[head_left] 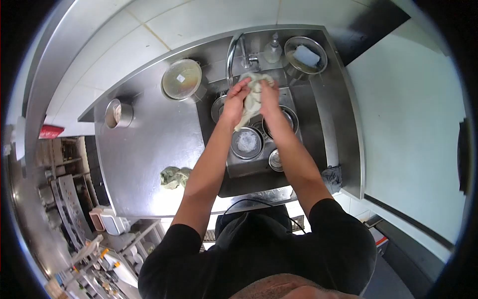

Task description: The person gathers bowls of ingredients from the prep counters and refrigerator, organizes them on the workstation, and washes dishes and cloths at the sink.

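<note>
Both my hands hold a pale, wet-looking cloth over the back of the steel sink, close beside the curved faucet. My left hand grips its left side, and my right hand grips its right side. One end of the cloth hangs down toward a round metal bowl with white, foamy-looking contents. Partly behind my right forearm are another round pan and a small round metal dish.
On the left counter are a lidded pot, a small metal pot and a crumpled green cloth. Behind the sink stand a clear bottle and a pot holding a blue-white sponge. A dark cloth lies at right.
</note>
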Demonstrator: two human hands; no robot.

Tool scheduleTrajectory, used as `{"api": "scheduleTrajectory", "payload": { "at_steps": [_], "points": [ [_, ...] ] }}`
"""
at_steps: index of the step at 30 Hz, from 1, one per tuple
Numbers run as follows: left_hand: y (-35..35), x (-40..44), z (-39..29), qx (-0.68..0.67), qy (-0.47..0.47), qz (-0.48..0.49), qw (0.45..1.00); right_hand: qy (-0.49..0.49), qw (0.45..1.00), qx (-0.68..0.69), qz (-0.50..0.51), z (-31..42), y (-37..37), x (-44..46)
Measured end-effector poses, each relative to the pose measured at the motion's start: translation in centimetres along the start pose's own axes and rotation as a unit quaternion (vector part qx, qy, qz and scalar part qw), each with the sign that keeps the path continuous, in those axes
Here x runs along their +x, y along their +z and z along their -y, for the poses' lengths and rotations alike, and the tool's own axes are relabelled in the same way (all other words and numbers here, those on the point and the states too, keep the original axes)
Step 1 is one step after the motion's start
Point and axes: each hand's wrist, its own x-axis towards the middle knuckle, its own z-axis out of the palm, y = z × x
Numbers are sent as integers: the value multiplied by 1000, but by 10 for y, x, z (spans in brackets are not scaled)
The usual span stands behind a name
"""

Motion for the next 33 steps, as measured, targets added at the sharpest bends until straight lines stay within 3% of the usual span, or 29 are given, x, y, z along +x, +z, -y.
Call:
{"api": "scheduleTrajectory", "payload": {
  "at_steps": [2, 6, 7, 10, 13, 14, 15, 16, 17, 18, 19, 22, 23, 24, 25, 26, 28, 31, 33],
  "points": [
    [15, -14, -17, -3, 4, 17, 1000, -45, 995, 67, -50, 45, -14, 7],
    [-12, -26, -8, 147, -47, 36, 987, -284, 956, 66, -42, 171, -26, 23],
    [-20, -30, -5, 149, -65, 34, 986, -321, 943, 82, 12, 190, -36, 44],
    [-20, -37, -6, 106, -111, 28, 988, -303, 946, 109, 24, 220, -40, 41],
    [3, -43, -10, 28, -105, 16, 994, -261, 960, 89, 47, 176, -40, 16],
    [13, -47, -15, 6, -106, -2, 994, -263, 963, 52, -8, 148, -24, -9],
    [17, -46, -18, -61, -126, 38, 989, -228, 974, 11, 13, 118, -18, -27],
    [19, -42, -19, -126, -147, 75, 978, -233, 962, -137, 43, 90, -15, -43],
    [20, -38, -20, -189, -167, 112, 961, -240, 919, -274, 152, 66, -17, -48],
    [17, -33, -16, -217, -142, 67, 963, -224, 876, -325, 278, 38, -20, -48],
    [8, -28, -4, -244, -118, 22, 962, -336, 754, -488, 282, 28, -24, -51],
    [-63, -15, 36, -280, -97, -34, 954, -418, 776, -451, 141, 33, -37, -40],
    [-92, -11, 50, -286, -88, 15, 954, -347, 850, -396, 27, 47, -44, -27],
    [-63, -23, 29, -254, -88, -126, 955, -254, 927, -273, -30, 50, -66, 12],
    [-63, -27, 26, -206, -73, -142, 965, -169, 965, -179, -88, 75, -75, 29],
    [-64, -28, 23, -159, -57, -159, 973, -110, 980, -55, -157, 95, -81, 45],
    [-60, -22, 15, -52, -33, -179, 982, -67, 966, -21, -250, 116, -88, 80],
    [-42, -11, 0, 88, -5, -207, 974, -74, 969, -63, -228, 81, -149, 170],
    [-51, -2, -4, 172, 14, -177, 969, -97, 974, -27, -202, 96, -119, 131]
  ]
}}
